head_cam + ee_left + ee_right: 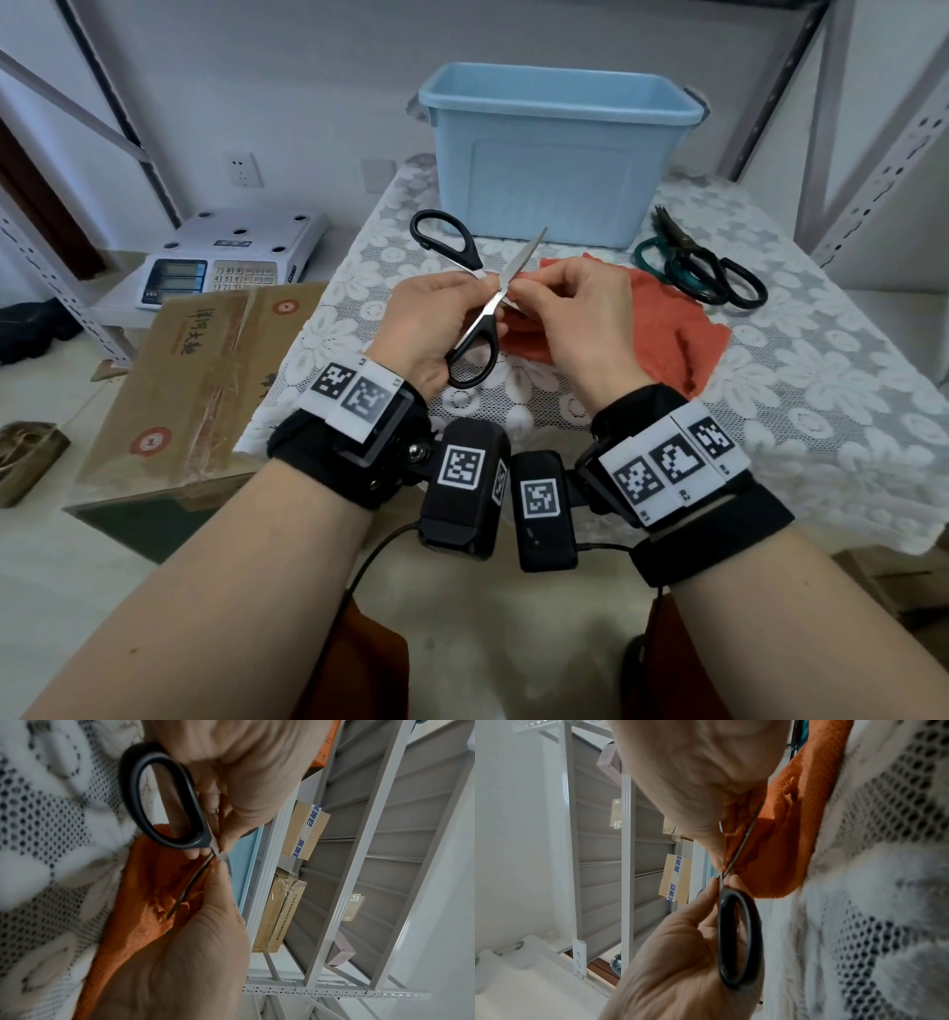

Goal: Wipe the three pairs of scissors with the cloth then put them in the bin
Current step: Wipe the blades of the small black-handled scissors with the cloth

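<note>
Scissors, black-handled: held splayed at frame centre, the left hand pinching them near the pivot. Right hand pinches the orange cloth against one blade. Cloth otherwise trails on the lace tablecloth. Two further pairs lie at right, beside the blue bin at upper centre. Risk: with blades spread, fingers sliding along the edge could be nicked; a loose pinch could drop the scissors.

head: high, looking down at table; wrists: close, facing each other; shared: black-handled scissors
</note>
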